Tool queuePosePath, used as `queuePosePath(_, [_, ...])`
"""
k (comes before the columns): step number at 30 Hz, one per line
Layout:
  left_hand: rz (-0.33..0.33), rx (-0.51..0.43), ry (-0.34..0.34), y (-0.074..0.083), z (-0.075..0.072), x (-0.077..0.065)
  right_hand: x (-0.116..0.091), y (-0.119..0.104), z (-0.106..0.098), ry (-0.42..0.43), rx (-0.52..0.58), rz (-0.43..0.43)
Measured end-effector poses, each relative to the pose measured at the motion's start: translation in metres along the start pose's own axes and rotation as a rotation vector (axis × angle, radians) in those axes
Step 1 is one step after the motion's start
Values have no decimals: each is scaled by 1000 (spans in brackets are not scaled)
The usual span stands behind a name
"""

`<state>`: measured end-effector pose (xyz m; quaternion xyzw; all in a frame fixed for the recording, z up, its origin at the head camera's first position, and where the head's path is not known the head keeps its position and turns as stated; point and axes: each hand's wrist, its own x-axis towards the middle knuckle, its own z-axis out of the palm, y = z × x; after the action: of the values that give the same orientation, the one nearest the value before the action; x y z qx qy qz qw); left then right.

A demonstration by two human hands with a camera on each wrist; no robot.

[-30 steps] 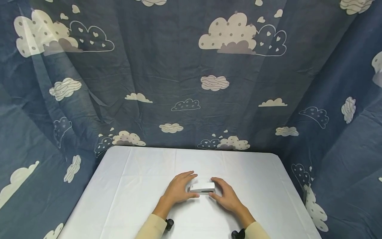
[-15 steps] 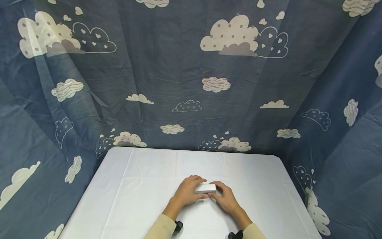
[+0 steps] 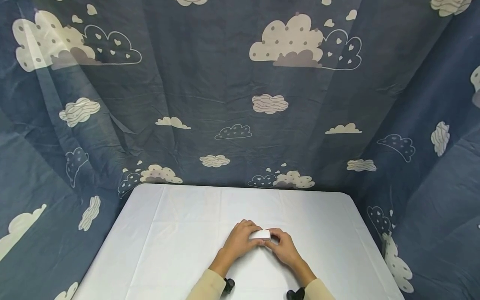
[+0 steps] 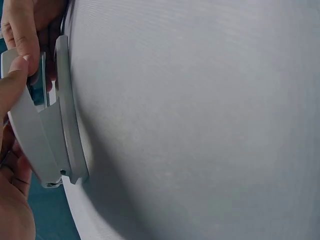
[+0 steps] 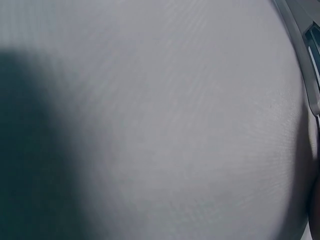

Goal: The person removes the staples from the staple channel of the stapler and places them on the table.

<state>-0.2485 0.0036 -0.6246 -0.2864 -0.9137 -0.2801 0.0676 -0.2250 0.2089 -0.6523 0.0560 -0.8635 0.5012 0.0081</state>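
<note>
item, nearest: two beige sleeves (image 3: 208, 285), cut off by the bottom of my head view; a black wrist device (image 3: 229, 286) at each cuff, only partly showing.

item: left hand (image 3: 240, 241), grasping the left end of a white stapler (image 3: 260, 234), thumb on the near side, fingers on the far side; i lose part of those fingers behind the casing.

item: right hand (image 3: 286, 252), grasping the right end, thumb near, fingers curled to the far side and partly hidden; from the right wrist i get just a cut-off strip of stapler and a dark sliver of hand, plus a blurred dark patch i cannot identify.

item: the stapler, mid-table between both hands, lying left to right; smooth, pale casing, hinge at left with a small dark hole, upper arm raised from the slim base at right, a grey-blue strip inside the gap. whether the base touches the cloth, i cannot tell.

item: table (image 3: 187, 233), white-covered, faintly creased.

item, farthest: blue curtain (image 3: 225, 75), cloud-printed, running out of view.
</note>
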Motion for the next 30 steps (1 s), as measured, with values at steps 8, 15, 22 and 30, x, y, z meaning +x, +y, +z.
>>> queuePosePath(8, [0, 9, 8, 2, -4, -2, 0, 4, 4, 37, -30, -33])
queuePosePath(15, [-18, -25, 33, 2, -7, -3, -1, 7, 2, 43, -21, -85])
queuePosePath(22, [-47, -110, 52, 2, -15, -6, -1, 7, 2, 58, -49, -106])
queuePosePath(30, [-71, -163, 56, -1, -24, -12, -2, 4, 0, 13, -45, -19])
